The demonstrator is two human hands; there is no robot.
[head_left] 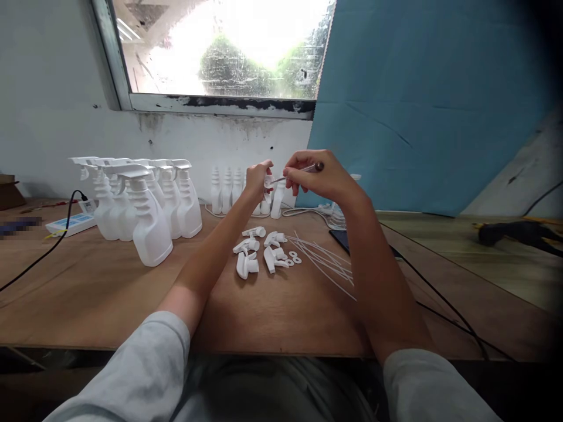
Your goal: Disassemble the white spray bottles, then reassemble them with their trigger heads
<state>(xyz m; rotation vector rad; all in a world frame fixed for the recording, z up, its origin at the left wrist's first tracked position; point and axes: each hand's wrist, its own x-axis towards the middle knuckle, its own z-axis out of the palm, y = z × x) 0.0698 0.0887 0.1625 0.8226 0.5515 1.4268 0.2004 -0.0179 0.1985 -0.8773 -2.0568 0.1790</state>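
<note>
My left hand (257, 179) is closed on a white spray head (267, 181), held up above the table in the middle of the view. Just right of it, my right hand (308, 173) pinches a thin tool with a dark handle end (318, 167), its tip at the spray head's opening. Below on the table lie several white spray heads (248, 246), a few small white rings (293, 255) and several thin white tubes (323, 258). Behind my hands stand several white bottles without spray heads (226, 190).
Several white bottles with spray heads (152, 225) stand at the left on the brown table (264, 316). A power strip (73, 224) is farther left. Black cables (444, 299) cross the right side, near a dark flat object (339, 239) and a clear bottle (338, 217).
</note>
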